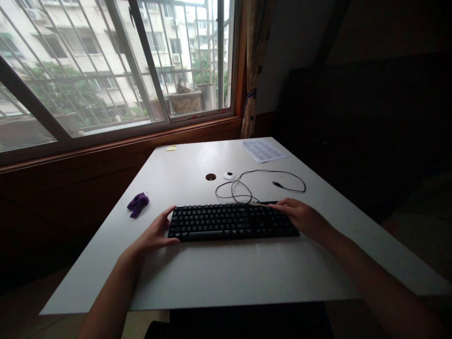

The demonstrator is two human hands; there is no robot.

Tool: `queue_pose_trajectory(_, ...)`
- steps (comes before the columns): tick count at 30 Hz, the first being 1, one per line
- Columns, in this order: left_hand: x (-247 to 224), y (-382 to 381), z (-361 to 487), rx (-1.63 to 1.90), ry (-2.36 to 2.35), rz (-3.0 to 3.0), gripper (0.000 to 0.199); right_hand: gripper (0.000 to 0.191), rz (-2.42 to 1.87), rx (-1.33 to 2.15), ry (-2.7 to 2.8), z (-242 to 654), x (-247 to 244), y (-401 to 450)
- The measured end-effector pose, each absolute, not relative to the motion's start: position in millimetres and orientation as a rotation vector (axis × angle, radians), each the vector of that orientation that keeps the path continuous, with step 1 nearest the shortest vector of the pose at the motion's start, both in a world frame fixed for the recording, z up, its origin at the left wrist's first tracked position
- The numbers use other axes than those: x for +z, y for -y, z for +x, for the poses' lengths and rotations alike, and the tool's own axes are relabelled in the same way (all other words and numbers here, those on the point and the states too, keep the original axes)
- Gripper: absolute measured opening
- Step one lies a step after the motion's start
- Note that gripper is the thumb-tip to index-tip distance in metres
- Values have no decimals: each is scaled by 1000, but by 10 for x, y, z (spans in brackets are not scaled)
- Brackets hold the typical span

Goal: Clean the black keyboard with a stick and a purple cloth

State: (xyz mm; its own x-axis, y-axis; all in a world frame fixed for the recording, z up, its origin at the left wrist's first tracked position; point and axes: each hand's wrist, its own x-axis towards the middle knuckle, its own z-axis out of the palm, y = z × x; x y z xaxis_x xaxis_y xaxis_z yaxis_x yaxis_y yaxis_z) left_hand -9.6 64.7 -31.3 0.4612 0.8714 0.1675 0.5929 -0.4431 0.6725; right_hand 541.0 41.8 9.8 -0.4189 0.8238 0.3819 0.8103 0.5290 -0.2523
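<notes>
One keyboard (212, 221) | long axis crosswise, spacebar (207, 234) nearside | left grip (155, 234) clamping its end | right grip (301, 215) pinching stick (260, 205)

Barred window (147, 56), 1 white table (219, 275), shadowed wall (293, 42).

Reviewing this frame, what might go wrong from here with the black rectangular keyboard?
1. The left hand has its grip only at the left end of the black rectangular keyboard, so a push near the right end might pivot it.
2. The thin, light-coloured stick in the right hand reaches along the keyboard's rear edge and could catch a key.
3. The thin black cable lies loosely looped behind and might snag.
</notes>
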Motion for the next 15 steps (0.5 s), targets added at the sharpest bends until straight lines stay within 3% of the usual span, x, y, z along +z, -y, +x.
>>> queue_pose_trajectory(7, -342, -657, -98, 703, -1192, 2156, 107, 52, -981, 162, 2467, 3946, 86, -766)
queue_pose_trajectory(15, -337, -650, -87, 710, -1202, 2167, 109, 48, -944, 61, 2728, 2841, 182, -925)
